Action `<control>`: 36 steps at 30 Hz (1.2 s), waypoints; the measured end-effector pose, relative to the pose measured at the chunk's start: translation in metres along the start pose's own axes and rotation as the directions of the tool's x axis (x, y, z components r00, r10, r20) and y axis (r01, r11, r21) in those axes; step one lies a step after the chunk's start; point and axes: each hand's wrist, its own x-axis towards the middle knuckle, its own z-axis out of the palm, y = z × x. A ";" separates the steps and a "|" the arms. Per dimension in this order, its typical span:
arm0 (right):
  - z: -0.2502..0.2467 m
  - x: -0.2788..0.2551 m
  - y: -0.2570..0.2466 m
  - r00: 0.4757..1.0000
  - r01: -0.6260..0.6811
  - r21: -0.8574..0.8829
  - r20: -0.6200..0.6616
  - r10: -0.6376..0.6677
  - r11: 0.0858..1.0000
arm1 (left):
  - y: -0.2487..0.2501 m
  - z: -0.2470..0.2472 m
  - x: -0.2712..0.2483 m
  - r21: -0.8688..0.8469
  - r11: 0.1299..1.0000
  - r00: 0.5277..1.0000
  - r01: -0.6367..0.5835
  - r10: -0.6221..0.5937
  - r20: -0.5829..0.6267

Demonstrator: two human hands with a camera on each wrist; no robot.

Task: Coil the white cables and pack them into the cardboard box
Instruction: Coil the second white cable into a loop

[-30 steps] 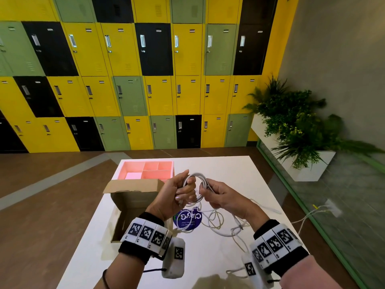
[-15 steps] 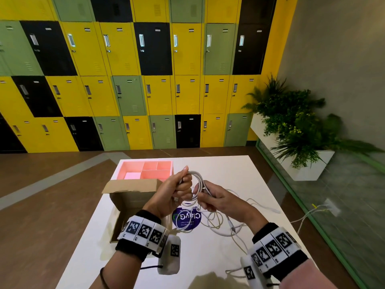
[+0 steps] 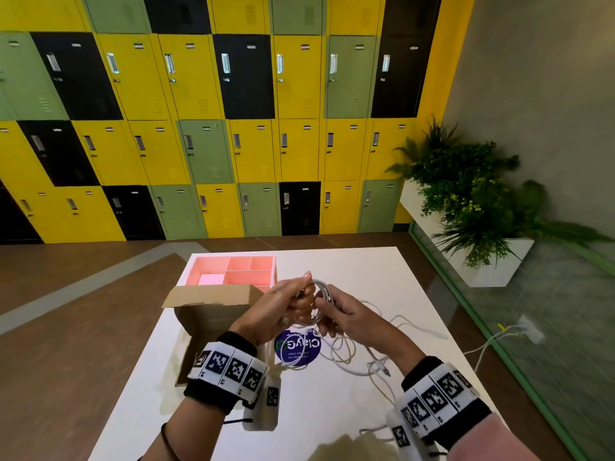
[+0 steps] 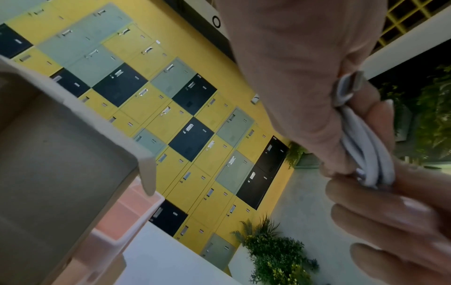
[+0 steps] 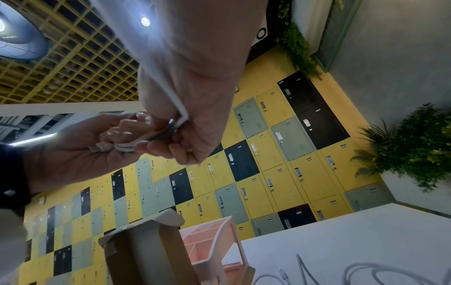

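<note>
Above the white table [image 3: 366, 274] both hands work one white cable. My left hand [image 3: 293, 302] grips a small coil of white cable [image 3: 324, 291] in its curled fingers; the loops [image 4: 366, 138] show in the left wrist view. My right hand [image 3: 336, 311] pinches a strand of the same cable [image 5: 182, 113] right beside the coil. Loose lengths of white cable [image 3: 352, 357] trail down and lie tangled on the table below the hands. The open cardboard box [image 3: 213, 314] sits left of the hands, with its flap raised.
A pink divided tray [image 3: 233, 271] stands behind the box at the table's far edge. A round blue sticker [image 3: 298, 346] lies under the loose cable. Another white cable [image 3: 492, 341] runs off the right edge to the floor. A planter [image 3: 482, 261] stands at right.
The hands have stayed together above the table and shifted slightly left and away. The right hand has brought another strand up to the coil; the loose cable on the table has shifted.
</note>
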 end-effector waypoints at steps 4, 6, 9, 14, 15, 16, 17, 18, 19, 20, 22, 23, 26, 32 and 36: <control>0.000 0.005 0.007 0.991 0.028 -0.178 -0.124 -0.051 0.984 | 0.004 -0.003 0.001 0.167 0.985 0.999 0.035 -0.032 -0.017; 0.002 0.006 0.008 0.985 0.037 -0.229 -0.158 -0.074 0.973 | 0.005 -0.001 0.001 0.220 0.974 0.999 0.044 -0.037 -0.037; 0.006 0.009 0.009 0.967 0.030 -0.291 -0.233 -0.102 0.956 | 0.000 0.002 0.003 0.322 0.947 0.997 -0.016 0.041 -0.071; 0.008 0.014 0.015 0.926 -0.015 -0.296 -0.364 -0.099 0.955 | -0.012 0.000 0.002 0.528 0.843 0.961 -0.105 0.222 -0.163; 0.008 0.015 0.015 0.920 -0.020 -0.298 -0.379 -0.099 0.954 | -0.014 0.001 0.003 0.570 0.814 0.952 -0.116 0.254 -0.170; 0.009 0.015 0.014 0.914 -0.023 -0.295 -0.392 -0.100 0.955 | -0.016 0.002 0.004 0.602 0.789 0.941 -0.124 0.285 -0.180; 0.010 0.016 0.014 0.910 -0.026 -0.290 -0.402 -0.097 0.957 | -0.017 0.004 0.006 0.627 0.768 0.930 -0.129 0.314 -0.193; 0.011 0.017 0.015 0.909 -0.029 -0.283 -0.407 -0.092 0.959 | -0.019 0.004 0.007 0.650 0.749 0.918 -0.130 0.338 -0.206; 0.011 0.017 0.015 0.910 -0.033 -0.279 -0.405 -0.086 0.960 | -0.021 0.003 0.008 0.668 0.733 0.908 -0.124 0.356 -0.222; 0.012 0.018 0.015 0.915 -0.035 -0.271 -0.395 -0.078 0.962 | -0.022 0.003 0.009 0.683 0.721 0.899 -0.116 0.369 -0.236; 0.010 0.016 0.013 0.938 -0.038 -0.236 -0.342 -0.047 0.971 | -0.021 0.002 0.009 0.706 0.699 0.889 -0.117 0.391 -0.240; 0.008 0.014 0.012 0.954 -0.047 -0.231 -0.298 -0.025 0.972 | -0.020 0.001 0.008 0.716 0.687 0.883 -0.124 0.405 -0.235; -0.003 0.008 0.009 0.988 -0.085 -0.310 -0.149 0.040 0.947 | -0.016 -0.005 0.007 0.740 0.659 0.866 -0.135 0.441 -0.235; -0.020 0.002 0.004 0.987 -0.116 -0.432 -0.153 0.054 0.894 | -0.015 -0.011 0.007 0.774 0.623 0.882 -0.111 0.420 -0.212; -0.031 0.005 0.000 0.935 -0.100 -0.333 -0.353 -0.026 0.937 | -0.017 -0.010 0.005 0.775 0.624 0.927 -0.100 0.341 -0.155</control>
